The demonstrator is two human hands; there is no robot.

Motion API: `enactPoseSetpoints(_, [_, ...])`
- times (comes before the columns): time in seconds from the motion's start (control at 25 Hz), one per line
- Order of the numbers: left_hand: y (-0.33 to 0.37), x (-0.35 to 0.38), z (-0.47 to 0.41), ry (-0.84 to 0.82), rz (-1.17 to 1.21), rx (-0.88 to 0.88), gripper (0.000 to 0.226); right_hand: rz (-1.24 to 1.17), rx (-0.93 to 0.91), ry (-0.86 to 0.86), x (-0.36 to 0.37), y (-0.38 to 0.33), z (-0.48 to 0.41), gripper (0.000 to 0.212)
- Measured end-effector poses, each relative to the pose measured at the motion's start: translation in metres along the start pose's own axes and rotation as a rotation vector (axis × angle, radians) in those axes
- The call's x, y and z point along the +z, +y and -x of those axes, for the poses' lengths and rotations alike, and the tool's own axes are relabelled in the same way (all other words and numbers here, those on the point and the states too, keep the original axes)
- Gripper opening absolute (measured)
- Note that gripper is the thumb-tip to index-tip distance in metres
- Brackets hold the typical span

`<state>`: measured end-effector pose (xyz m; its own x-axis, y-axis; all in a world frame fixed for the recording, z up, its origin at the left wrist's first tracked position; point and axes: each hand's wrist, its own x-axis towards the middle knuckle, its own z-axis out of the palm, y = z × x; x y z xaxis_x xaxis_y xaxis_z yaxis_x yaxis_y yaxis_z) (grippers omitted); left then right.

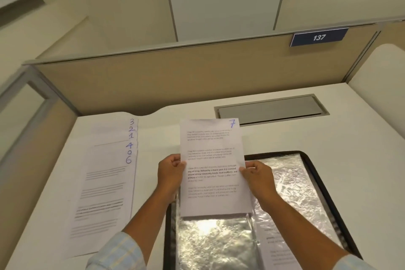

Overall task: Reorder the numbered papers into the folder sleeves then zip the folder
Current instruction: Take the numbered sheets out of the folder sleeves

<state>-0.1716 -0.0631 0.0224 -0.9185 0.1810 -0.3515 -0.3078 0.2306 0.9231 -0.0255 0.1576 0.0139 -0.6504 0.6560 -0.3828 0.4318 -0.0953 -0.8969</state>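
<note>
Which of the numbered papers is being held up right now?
The sheet marked 7, pinched by both hands over the folder; the others lie fanned on the desk to its left.

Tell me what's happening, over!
Both hands, left hand and right hand, gripping paper 7 above open folder. Other numbered papers stacked left. Nothing blocking.

bare desk (pixel 157 133) between fanned papers (pixel 105 182) and folder (pixel 315 173).
</note>
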Motion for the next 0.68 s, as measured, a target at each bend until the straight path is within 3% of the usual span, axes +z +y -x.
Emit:
enactPoseSetpoints(0.4, [-0.056,-0.153,0.019,0.228,-0.267,-0.033,0.025,0.156,0.066,-0.154,0.142,0.046,0.08,0.019])
enactPoseSetpoints(0.68, [-0.082,-0.256,0.018,0.361,-0.278,-0.06,0.019,0.303,-0.001,-0.301,0.238,0.042,0.112,0.016])
